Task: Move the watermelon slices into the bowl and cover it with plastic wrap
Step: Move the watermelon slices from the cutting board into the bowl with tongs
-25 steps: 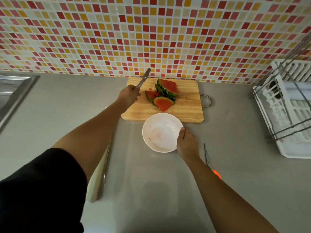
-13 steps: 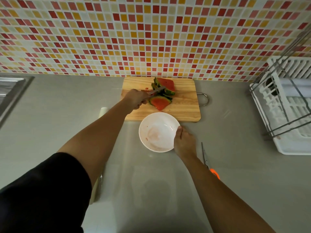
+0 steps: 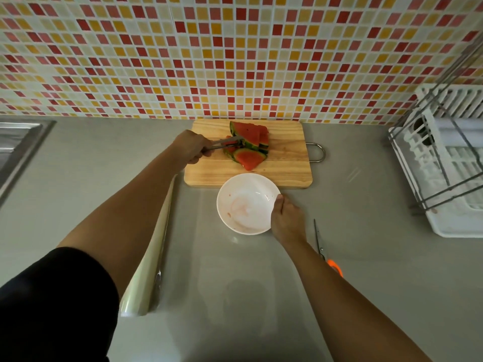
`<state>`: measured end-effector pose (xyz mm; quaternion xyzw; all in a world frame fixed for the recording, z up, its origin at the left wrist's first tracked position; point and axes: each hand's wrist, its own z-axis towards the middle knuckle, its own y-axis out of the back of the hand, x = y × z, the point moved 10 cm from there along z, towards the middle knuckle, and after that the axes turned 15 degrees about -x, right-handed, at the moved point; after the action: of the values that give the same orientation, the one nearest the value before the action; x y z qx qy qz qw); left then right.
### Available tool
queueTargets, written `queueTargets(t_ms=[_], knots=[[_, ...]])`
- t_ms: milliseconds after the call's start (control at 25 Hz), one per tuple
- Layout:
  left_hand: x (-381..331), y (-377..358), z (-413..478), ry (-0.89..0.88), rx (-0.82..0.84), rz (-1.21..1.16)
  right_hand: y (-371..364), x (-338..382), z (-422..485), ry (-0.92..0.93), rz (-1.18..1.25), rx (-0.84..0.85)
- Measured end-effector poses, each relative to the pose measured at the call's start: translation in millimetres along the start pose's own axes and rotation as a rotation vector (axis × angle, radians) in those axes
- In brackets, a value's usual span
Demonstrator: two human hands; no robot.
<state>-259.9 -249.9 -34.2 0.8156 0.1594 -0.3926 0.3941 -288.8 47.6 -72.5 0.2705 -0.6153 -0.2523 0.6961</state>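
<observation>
— Nearest first?
— Leaves the plastic wrap (image 3: 149, 259) lying untouched on the counter beside the left forearm, and the scissors (image 3: 320, 244) flat just right of the other wrist

— And the bowl?
— Steadies the bowl (image 3: 235, 194) with the right hand (image 3: 286, 220): pinches the rim, thumb on top, other fingers tucked under and out of sight. Holds nothing inside but pink juice smears

— Further out?
— Grips the tongs (image 3: 224, 143) in the left hand (image 3: 192, 147), fingers curled round the handles. No longer points them up at the tiles as a second ago; swings them down and now has the tips at the rind edge of the watermelon slices (image 3: 249, 145), stacked on the cutting board (image 3: 285, 165) just behind the bowl

— Clamped on a slice?
— Cannot tell; could be only touching. Looks like the first pick-up, though: no slice carried over, no wrapping begun

— Anything to watch?
— Slipping on wet rind, probably; only a short carry to the bowl, at least
</observation>
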Motion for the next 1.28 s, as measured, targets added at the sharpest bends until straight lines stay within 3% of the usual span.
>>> queueTargets(t_ms=[120, 520, 880, 1280], knots=[[12, 1, -3, 0.009, 0.008, 0.004, 1, 2, 1, 0.007, -0.009, -0.003], [52, -32, -10, 0.202, 0.077, -0.318, 3, 4, 0, 0.002, -0.013, 0.015], [54, -16, 1, 0.178, -0.058, -0.215, 3, 4, -1, -0.004, -0.033, 0.026], [56, -45, -9, 0.236, 0.098, -0.475, 3, 2, -2, -0.015, -0.005, 0.018]])
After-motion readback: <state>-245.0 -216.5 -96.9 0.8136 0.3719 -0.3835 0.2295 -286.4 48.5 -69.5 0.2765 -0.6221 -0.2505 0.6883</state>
